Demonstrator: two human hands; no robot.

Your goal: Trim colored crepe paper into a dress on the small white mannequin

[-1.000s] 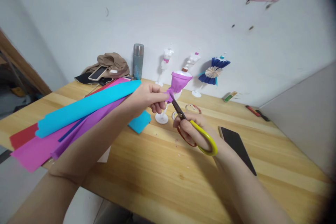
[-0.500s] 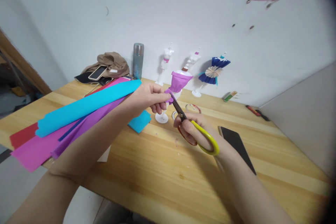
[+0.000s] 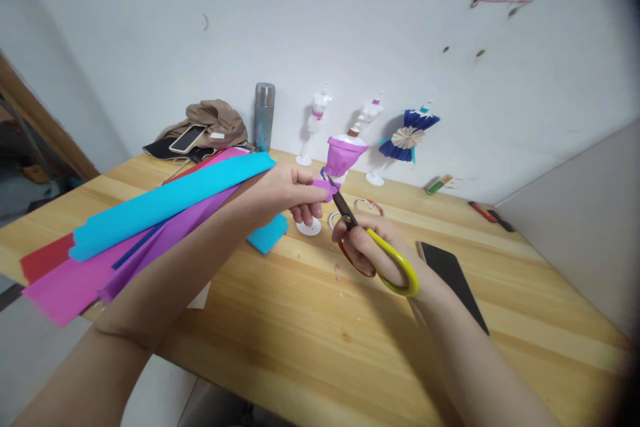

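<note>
My left hand point(image 3: 295, 193) pinches a small purple paper piece point(image 3: 325, 187) between thumb and fingers. Around the yellow-and-red handles of a pair of scissors point(image 3: 390, 260) my right hand point(image 3: 375, 247) is closed. Their dark blades point up and left, with the tips at the paper's edge. Just behind stands a small white mannequin wrapped in purple paper point(image 3: 345, 157), its round base point(image 3: 309, 227) showing below my left hand. A folded blue paper point(image 3: 267, 233) lies under my left wrist.
Long coloured paper strips point(image 3: 170, 203) lie at the left of the wooden table point(image 3: 300, 333). Behind are a thermos point(image 3: 264, 117), a brown cloth point(image 3: 220, 120) with a phone point(image 3: 187, 139), and more mannequins, one in dark blue paper point(image 3: 410, 137). A black tablet-like slab point(image 3: 455, 283) lies right, tape rolls point(image 3: 369, 207) mid-table.
My left hand has shifted slightly right and turned the purple paper, so more of it shows. The scissor blades now sit at its right edge, and my right hand has hardly moved.
</note>
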